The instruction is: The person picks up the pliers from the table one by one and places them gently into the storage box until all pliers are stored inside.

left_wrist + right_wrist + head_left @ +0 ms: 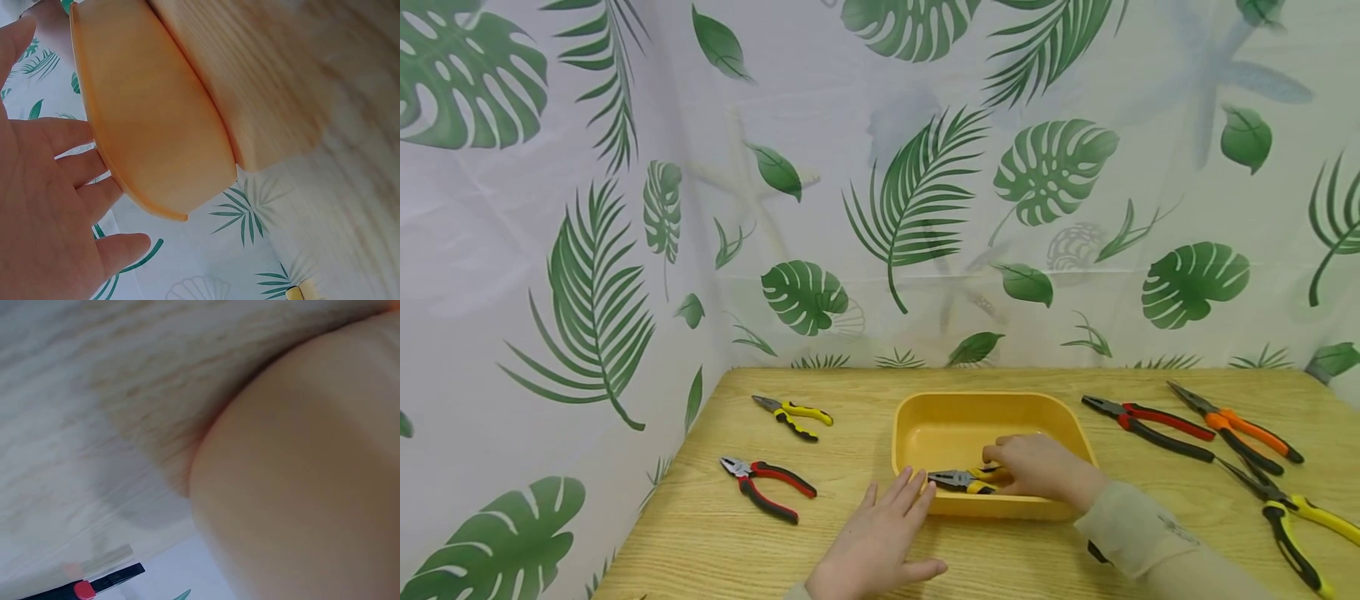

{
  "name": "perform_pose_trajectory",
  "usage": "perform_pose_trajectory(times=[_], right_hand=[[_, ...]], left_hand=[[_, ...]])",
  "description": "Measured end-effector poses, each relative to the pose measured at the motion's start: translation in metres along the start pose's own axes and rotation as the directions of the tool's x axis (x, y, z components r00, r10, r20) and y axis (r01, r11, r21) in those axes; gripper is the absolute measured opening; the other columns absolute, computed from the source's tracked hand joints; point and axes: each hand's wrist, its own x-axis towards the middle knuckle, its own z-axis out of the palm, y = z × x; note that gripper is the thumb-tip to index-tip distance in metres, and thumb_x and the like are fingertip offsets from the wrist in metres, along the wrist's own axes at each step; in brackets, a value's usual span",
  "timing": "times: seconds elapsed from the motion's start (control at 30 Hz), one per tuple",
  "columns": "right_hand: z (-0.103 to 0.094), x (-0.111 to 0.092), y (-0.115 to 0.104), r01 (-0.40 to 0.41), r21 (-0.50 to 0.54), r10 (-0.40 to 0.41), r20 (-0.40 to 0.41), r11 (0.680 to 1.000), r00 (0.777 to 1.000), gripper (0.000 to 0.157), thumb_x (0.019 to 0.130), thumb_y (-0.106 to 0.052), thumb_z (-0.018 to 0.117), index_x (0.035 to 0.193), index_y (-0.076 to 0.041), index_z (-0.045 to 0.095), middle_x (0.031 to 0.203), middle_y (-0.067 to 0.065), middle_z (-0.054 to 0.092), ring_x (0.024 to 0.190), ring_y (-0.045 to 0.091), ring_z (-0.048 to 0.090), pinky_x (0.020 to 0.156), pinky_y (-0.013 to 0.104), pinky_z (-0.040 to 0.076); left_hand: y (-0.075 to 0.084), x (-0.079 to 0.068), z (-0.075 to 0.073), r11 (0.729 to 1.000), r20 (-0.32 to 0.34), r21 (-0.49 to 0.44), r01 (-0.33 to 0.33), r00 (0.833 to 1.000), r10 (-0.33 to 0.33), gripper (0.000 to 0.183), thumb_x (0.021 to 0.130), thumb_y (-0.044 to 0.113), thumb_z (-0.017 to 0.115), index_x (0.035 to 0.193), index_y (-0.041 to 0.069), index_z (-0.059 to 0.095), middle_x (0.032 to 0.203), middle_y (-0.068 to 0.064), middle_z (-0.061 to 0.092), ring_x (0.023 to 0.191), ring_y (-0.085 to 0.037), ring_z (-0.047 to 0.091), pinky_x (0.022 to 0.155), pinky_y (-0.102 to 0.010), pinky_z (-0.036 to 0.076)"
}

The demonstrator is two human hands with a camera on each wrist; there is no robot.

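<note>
A yellow-orange plastic tray point(992, 507) stands on the wooden table. My right hand point(1041, 468) reaches inside it, fingers curled around the yellow-and-black handles of a pair of pliers point(953, 479). Their grey jaws point left, low along the front wall; part of the handles is hidden by the hand. My left hand point(880, 533) is at the tray's front left corner, fingers straight and spread, fingertips at the rim. In the left wrist view, the left hand point(56, 187) has its fingertips against the rim of the tray point(150, 112), thumb held apart.
Left of the tray lie yellow-and-black pliers point(793, 417) and red-and-black pliers point(767, 487). At the right are red-and-black pliers point(1150, 425), orange-and-black long-nose pliers point(1232, 421) and yellow-and-black long-nose pliers point(1281, 504). A leaf-patterned cloth point(925, 333) hangs behind the table point(850, 383).
</note>
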Motion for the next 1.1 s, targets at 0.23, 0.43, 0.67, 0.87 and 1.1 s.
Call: perform_pose_trajectory(times=[0.23,0.43,0.67,0.87,1.1], right_hand=[[-0.005,-0.002,-0.002,-0.023,0.032,0.024,-0.033,0.999,0.999,0.034,0.075,-0.039,0.067,0.095,-0.011,0.061,0.08,-0.002,0.056,0.065,0.008,0.052,0.057,0.028,0.045],[-0.01,-0.005,-0.007,-0.055,0.023,0.056,-0.059,0.998,0.997,0.04,0.076,-0.041,0.065,0.101,-0.01,0.061,0.088,0.0,0.057,0.07,0.011,0.054,0.06,0.03,0.046],[-0.012,-0.007,-0.01,-0.067,-0.004,0.066,-0.141,0.998,0.988,0.036,0.078,-0.036,0.065,0.1,-0.008,0.061,0.092,0.003,0.058,0.075,0.016,0.056,0.059,0.031,0.047],[-0.012,-0.009,-0.012,-0.065,-0.033,0.056,-0.226,0.997,0.972,0.038,0.079,-0.036,0.063,0.102,-0.006,0.061,0.096,0.006,0.058,0.082,0.021,0.055,0.063,0.035,0.048],[-0.01,-0.011,-0.015,-0.095,-0.094,0.063,-0.296,0.991,0.953,0.045,0.078,-0.04,0.063,0.108,-0.007,0.06,0.104,0.01,0.057,0.092,0.027,0.053,0.072,0.047,0.045]], left_hand=[[0.0,0.001,0.001,1.0,0.009,0.003,0.006,1.0,-0.006,0.081,0.082,0.066,0.034,0.141,0.011,0.025,0.145,-0.007,0.019,0.132,-0.02,0.011,0.096,-0.051,0.026],[0.0,0.001,0.0,1.0,0.005,-0.001,0.002,1.0,-0.002,0.08,0.082,0.065,0.035,0.141,0.011,0.026,0.145,-0.008,0.02,0.132,-0.02,0.012,0.095,-0.052,0.027],[0.0,0.001,0.0,1.0,-0.001,0.007,-0.007,1.0,0.007,0.08,0.082,0.064,0.036,0.14,0.01,0.027,0.144,-0.008,0.021,0.132,-0.021,0.013,0.095,-0.052,0.028],[0.0,0.001,0.0,1.0,0.0,-0.009,-0.006,1.0,0.006,0.08,0.083,0.064,0.036,0.141,0.01,0.026,0.144,-0.008,0.02,0.132,-0.02,0.012,0.095,-0.052,0.027],[0.0,0.001,0.0,1.0,0.005,-0.014,-0.003,1.0,0.003,0.08,0.082,0.064,0.037,0.14,0.01,0.027,0.144,-0.008,0.02,0.132,-0.021,0.012,0.095,-0.052,0.027]])
